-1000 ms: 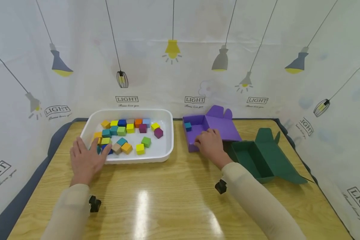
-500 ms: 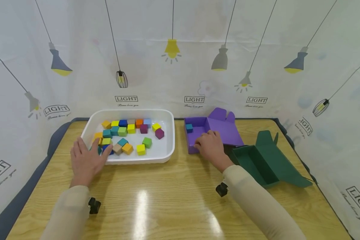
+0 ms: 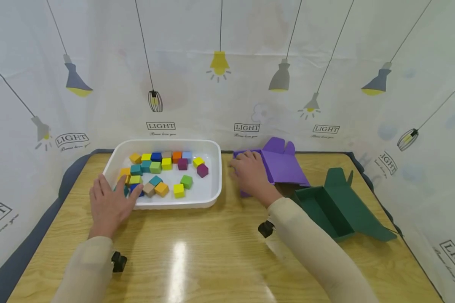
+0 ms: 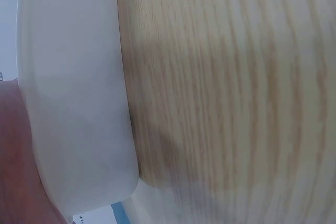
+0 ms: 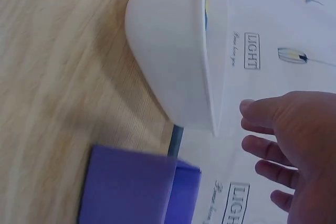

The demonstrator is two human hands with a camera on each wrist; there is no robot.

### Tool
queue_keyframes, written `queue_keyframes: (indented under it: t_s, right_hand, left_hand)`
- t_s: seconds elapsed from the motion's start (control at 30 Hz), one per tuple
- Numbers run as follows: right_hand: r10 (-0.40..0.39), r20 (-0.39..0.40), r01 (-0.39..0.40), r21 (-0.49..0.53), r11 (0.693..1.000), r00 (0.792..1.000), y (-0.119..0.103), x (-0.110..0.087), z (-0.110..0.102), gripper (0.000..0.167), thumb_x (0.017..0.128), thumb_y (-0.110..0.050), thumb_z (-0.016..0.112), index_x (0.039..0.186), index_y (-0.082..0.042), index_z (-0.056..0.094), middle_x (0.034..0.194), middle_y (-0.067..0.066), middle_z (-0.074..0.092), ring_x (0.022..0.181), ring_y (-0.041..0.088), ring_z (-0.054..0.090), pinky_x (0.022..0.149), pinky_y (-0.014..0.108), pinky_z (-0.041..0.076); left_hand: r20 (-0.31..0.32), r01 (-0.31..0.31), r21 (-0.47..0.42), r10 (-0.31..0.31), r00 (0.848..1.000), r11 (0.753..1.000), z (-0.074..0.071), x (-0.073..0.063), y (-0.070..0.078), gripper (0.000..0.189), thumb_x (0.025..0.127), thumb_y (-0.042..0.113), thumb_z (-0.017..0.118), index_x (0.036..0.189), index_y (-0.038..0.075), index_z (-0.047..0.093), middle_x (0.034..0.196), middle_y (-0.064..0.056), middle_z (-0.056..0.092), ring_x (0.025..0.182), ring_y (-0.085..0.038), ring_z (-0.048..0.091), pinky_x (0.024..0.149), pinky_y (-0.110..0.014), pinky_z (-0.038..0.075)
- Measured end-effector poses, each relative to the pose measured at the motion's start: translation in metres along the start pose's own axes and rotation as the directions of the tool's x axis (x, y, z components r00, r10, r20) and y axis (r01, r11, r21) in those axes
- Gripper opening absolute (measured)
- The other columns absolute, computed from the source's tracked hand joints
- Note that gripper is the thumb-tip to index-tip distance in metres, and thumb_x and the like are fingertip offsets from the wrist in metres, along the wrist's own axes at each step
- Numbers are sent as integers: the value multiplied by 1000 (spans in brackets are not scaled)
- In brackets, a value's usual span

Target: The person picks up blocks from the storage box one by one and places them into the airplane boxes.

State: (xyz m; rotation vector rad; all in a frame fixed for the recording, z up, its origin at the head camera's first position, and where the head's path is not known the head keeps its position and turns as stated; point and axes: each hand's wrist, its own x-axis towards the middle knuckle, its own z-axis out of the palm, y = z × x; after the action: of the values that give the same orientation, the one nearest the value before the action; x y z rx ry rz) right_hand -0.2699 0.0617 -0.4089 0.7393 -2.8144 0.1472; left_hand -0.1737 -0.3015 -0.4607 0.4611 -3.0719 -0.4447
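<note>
My left hand rests over the near left corner of a white tray, its fingers spread over the rim beside a dark blue cube. Several coloured cubes lie in the tray, among them a yellow cube and a green cube. Over the left part of the open purple box hovers my right hand, covering much of its inside. In the right wrist view that hand has loosely bent fingers with nothing between them, above the purple box.
An open dark green box stands to the right of the purple one, its lid folded out to the right. The wooden table ends at a printed backdrop behind the tray and boxes.
My right hand has moved left and slightly away from me, from the purple box's near side to its left side, now hiding the teal cube seen inside earlier. My left hand has stayed put.
</note>
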Motion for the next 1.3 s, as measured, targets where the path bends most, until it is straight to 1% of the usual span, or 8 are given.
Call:
queue_keyframes:
  t_s: [0.1, 0.23, 0.37, 0.47, 0.6, 0.8, 1.03, 1.3]
  right_hand:
    - [-69, 52, 71, -37, 997, 996, -14, 22, 6, 23, 91, -34, 67, 112, -26, 72, 111, -2, 66, 115, 24, 53, 105, 44, 35]
    - [-129, 162, 143, -81, 986, 978, -31, 45, 18, 28, 92, -37, 65, 118, -28, 69, 116, -2, 62, 121, 22, 48, 108, 43, 32]
    - [-128, 264, 165, -125, 978, 956, -43, 60, 31, 30, 93, -38, 64, 122, -30, 67, 120, -2, 60, 122, 22, 45, 112, 42, 29]
    - [-115, 303, 167, -150, 975, 946, -47, 67, 38, 29, 94, -37, 63, 122, -32, 67, 121, -2, 59, 122, 21, 43, 116, 43, 26]
    - [-108, 317, 163, -151, 975, 942, -47, 74, 43, 29, 94, -34, 63, 122, -31, 67, 121, -2, 57, 124, 20, 41, 119, 45, 24]
    - [-134, 313, 183, -133, 974, 940, -45, 82, 52, 29, 94, -33, 63, 122, -32, 67, 120, -2, 56, 123, 20, 41, 119, 45, 24]
    - [-129, 322, 182, -140, 973, 938, -44, 86, 58, 30, 94, -33, 64, 124, -33, 66, 120, -3, 57, 122, 20, 42, 118, 44, 25]
    - [-123, 326, 176, -139, 975, 938, -45, 88, 59, 30, 93, -34, 64, 123, -32, 67, 120, -3, 59, 122, 20, 43, 117, 43, 26]
  left_hand:
    - [1, 3, 1, -3, 1000, 1000, -1, 1, 0, 95, 91, 77, 18, 153, 6, 24, 155, -37, -18, 142, -59, -7, 115, -71, -3]
    - [-4, 1, 2, -1, 1000, 1000, 0, 1, -1, 95, 90, 78, 19, 153, 6, 25, 155, -38, -18, 142, -59, -7, 115, -71, -3]
    - [-19, -3, 4, 3, 1000, 1000, 2, -1, -2, 95, 91, 77, 20, 152, 6, 26, 155, -38, -15, 142, -59, -5, 116, -71, -2]
    - [-28, -5, 6, 5, 1000, 1000, 3, -2, -2, 94, 91, 76, 20, 152, 5, 27, 155, -38, -13, 142, -58, -4, 116, -70, -1]
    - [-36, -5, 3, 6, 999, 1000, 3, -3, -1, 93, 92, 75, 21, 152, 5, 28, 155, -38, -12, 142, -58, -3, 117, -70, -2]
    - [-48, -4, 9, 4, 999, 1000, 1, -1, -2, 92, 92, 75, 19, 152, 5, 27, 155, -38, -13, 142, -58, -3, 117, -70, -1]
    - [-53, -9, 5, 9, 999, 1000, 0, -2, -3, 90, 93, 73, 21, 152, 5, 27, 155, -38, -15, 143, -58, -4, 116, -70, -1]
    - [-61, -4, 3, 4, 998, 1000, 0, -2, -1, 88, 94, 71, 24, 151, 4, 28, 155, -38, -11, 143, -58, -2, 117, -69, -1]
